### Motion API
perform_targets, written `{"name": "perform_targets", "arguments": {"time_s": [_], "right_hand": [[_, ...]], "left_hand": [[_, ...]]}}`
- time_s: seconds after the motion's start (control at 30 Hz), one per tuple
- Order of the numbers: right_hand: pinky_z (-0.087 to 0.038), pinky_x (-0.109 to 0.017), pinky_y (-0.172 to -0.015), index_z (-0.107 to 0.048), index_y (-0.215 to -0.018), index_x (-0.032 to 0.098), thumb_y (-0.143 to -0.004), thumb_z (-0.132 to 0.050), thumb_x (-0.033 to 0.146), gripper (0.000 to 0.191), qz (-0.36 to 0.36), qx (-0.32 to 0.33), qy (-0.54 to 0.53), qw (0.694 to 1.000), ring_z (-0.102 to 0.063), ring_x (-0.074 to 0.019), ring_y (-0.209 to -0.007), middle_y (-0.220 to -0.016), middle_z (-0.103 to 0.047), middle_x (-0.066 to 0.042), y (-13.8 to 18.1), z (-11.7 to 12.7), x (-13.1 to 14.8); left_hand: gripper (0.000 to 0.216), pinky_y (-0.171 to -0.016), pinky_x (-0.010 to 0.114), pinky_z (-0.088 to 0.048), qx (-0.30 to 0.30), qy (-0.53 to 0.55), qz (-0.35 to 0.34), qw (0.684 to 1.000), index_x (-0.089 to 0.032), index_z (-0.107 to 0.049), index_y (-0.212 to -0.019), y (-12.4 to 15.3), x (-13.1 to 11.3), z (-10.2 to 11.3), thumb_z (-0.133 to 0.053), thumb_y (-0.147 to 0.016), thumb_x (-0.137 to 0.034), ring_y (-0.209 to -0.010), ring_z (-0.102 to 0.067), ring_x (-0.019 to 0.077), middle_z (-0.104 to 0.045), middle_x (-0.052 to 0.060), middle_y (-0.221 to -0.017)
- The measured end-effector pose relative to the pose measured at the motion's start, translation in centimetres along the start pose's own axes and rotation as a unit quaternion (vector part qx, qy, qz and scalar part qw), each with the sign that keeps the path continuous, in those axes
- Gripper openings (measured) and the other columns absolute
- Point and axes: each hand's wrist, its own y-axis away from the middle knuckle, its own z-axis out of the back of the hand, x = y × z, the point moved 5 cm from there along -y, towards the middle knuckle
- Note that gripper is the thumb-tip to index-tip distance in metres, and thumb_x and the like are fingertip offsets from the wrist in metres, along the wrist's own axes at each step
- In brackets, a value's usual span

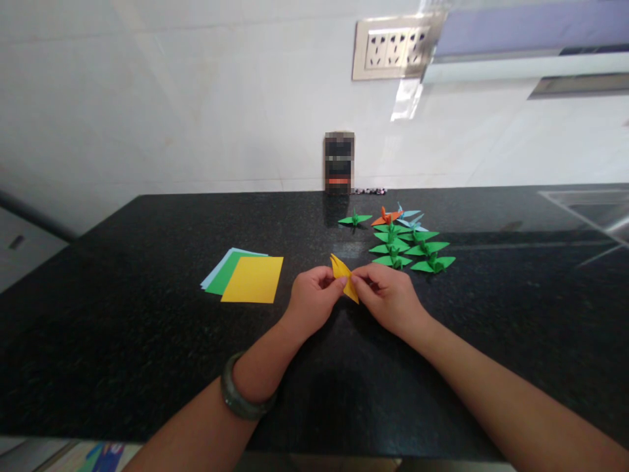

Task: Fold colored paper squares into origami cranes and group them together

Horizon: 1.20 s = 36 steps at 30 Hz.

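Observation:
A folded yellow paper piece [343,276] is held between both hands just above the black countertop [147,328]. My left hand [314,298] pinches its left side with fingers curled. On the right side, my right hand [388,296] pinches it too. A dark green bangle [240,396] sits on my left wrist. Behind my right hand lie several finished paper cranes [413,248], mostly green, with an orange one [386,217] and a light blue one [410,218] at the back.
A small stack of flat paper sheets [248,278], yellow on top of green and light blue, lies left of my hands. A dark blurred object [339,162] stands against the wall. A wall socket plate [393,49] is above. A sink edge [590,210] shows at far right.

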Motion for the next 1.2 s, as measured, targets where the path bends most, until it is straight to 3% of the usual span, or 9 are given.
{"name": "perform_targets", "arguments": {"time_s": [0.2, 0.4, 0.53, 0.83, 1.0, 1.2], "right_hand": [[-0.042, -0.023, -0.056, -0.062, -0.073, 0.017, -0.082, -0.045, 0.022, 0.02, -0.065, 0.006, -0.073, 0.995, -0.055, -0.0125, -0.059, -0.066, -0.062, -0.002, 0.0, -0.3, -0.7], [-0.043, -0.024, -0.057, -0.066, -0.073, 0.017, -0.081, -0.05, 0.024, 0.019, -0.033, -0.006, -0.146, 0.989, -0.056, -0.0124, -0.062, -0.067, -0.06, -0.002, -0.3, -0.1, -0.5], [-0.044, -0.024, -0.055, -0.065, -0.075, 0.016, -0.078, -0.055, 0.024, 0.013, -0.06, -0.006, -0.175, 0.983, -0.055, -0.0122, -0.061, -0.069, -0.061, -0.003, -0.2, -0.5, -1.0], [-0.04, -0.022, -0.053, -0.06, -0.068, 0.015, -0.078, -0.053, 0.019, 0.013, -0.008, -0.048, -0.012, 0.999, -0.052, -0.0112, -0.057, -0.062, -0.057, -0.002, -0.1, -0.1, -0.4], [-0.039, -0.022, -0.052, -0.058, -0.064, 0.015, -0.077, -0.054, 0.016, 0.014, 0.068, -0.06, 0.075, 0.993, -0.051, -0.0117, -0.056, -0.061, -0.056, -0.002, 0.2, 0.1, 0.7], [-0.045, -0.023, -0.059, -0.064, -0.072, 0.015, -0.083, -0.048, 0.019, 0.02, 0.125, -0.038, 0.081, 0.988, -0.055, -0.0131, -0.065, -0.071, -0.06, -0.006, 0.4, -0.3, 1.6]], "left_hand": [[0.022, -0.048, 0.021, -0.036, 0.0, 0.008, -0.006, 1.0, -0.014, -0.056, -0.059, 0.0, 0.1, 0.0, -0.059, -0.07, -0.033, -0.049, -0.049, 0.0095, -0.056, -0.001, -0.053], [0.022, -0.05, 0.021, -0.039, -0.014, 0.04, 0.009, 0.999, -0.013, -0.06, -0.059, -0.1, 0.3, 0.1, -0.06, -0.069, -0.033, -0.05, -0.052, 0.0103, -0.059, -0.001, -0.054], [0.02, -0.05, 0.021, -0.04, -0.015, 0.046, 0.01, 0.999, -0.013, -0.062, -0.059, -0.2, 0.5, 0.1, -0.062, -0.068, -0.031, -0.051, -0.053, 0.0106, -0.06, -0.001, -0.053], [0.017, -0.056, 0.024, -0.046, 0.011, -0.003, 0.005, 1.0, -0.013, -0.065, -0.066, -0.1, 0.3, -0.2, -0.058, -0.072, -0.027, -0.057, -0.059, 0.0132, -0.065, 0.002, -0.06], [0.018, -0.055, 0.024, -0.047, 0.015, -0.009, 0.014, 1.0, -0.013, -0.064, -0.065, 0.0, 0.6, -0.5, -0.058, -0.072, -0.029, -0.057, -0.061, 0.0148, -0.065, 0.003, -0.06], [0.012, -0.055, 0.022, -0.049, 0.011, 0.097, 0.054, 0.994, -0.013, -0.062, -0.061, 0.1, 0.5, -0.6, -0.059, -0.07, -0.02, -0.052, -0.059, 0.0109, -0.062, 0.0, -0.055]]}}
